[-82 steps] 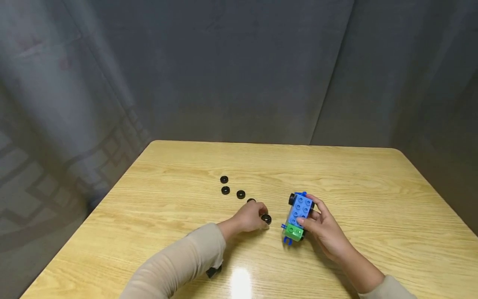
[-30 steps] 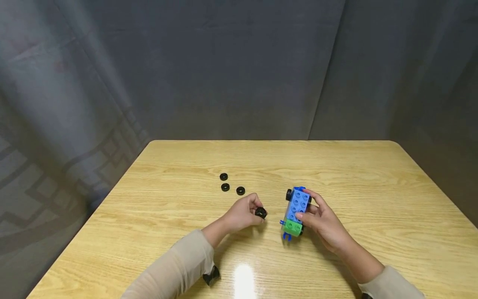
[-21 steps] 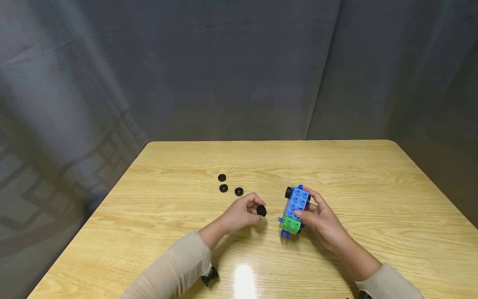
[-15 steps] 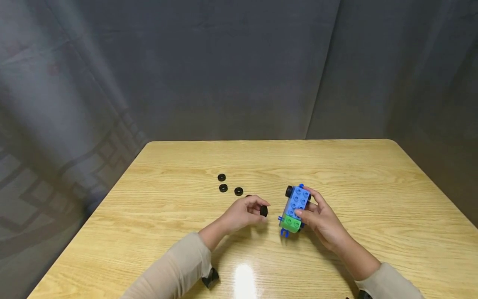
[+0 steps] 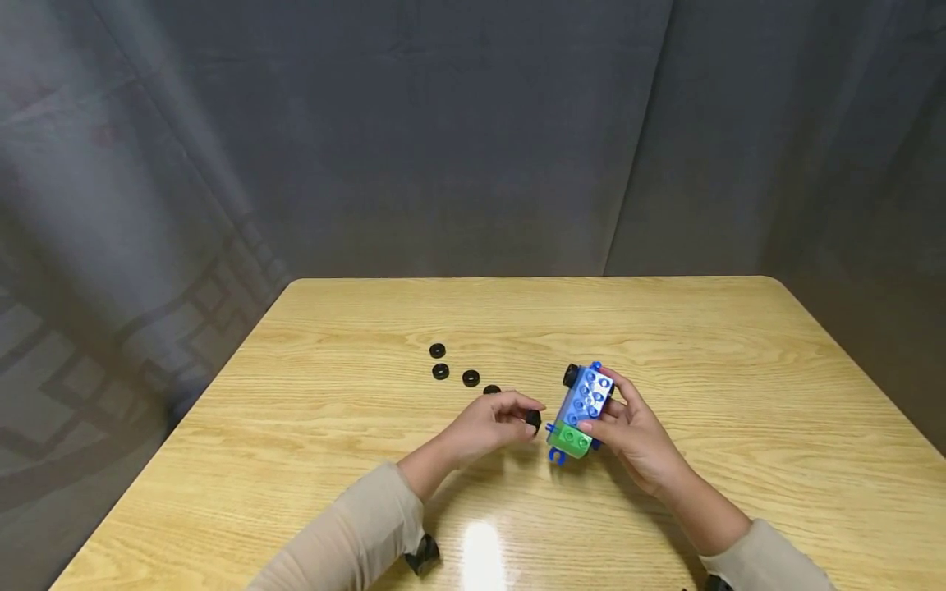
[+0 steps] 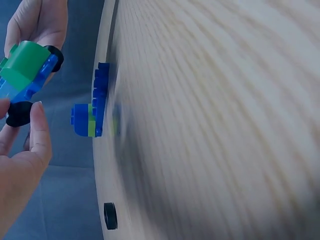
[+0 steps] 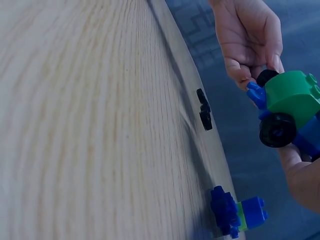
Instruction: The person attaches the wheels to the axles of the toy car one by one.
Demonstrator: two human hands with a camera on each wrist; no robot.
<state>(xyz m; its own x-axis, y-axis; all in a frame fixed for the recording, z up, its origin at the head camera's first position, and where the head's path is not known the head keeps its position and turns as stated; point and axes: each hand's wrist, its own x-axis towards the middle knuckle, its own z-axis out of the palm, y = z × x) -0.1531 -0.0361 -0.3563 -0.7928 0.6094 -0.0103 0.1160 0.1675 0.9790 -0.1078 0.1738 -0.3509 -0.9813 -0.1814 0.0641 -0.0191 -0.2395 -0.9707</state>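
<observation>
The left hand (image 5: 491, 423) pinches a wheel (image 5: 533, 419) by the car (image 5: 580, 410) the right hand (image 5: 628, 427) grips; it looks ready to push onto the near-left peg.

1. The left hand (image 5: 493, 424) hovers just above the table, palm turned inward, with fingers curled and the thumb and forefinger pinched together at their tips.
2. The left forearm, in a beige sleeve (image 5: 347, 538), reaches in from the lower left.
3. The right hand (image 5: 631, 431) is raised slightly, with fingers and thumb curled in a grip and the palm facing left.
4. The right forearm angles in from the lower right, its wrist bare above a beige cuff (image 5: 761, 565).
5. The 2 hands sit close together, fingertips nearly meeting.
</observation>
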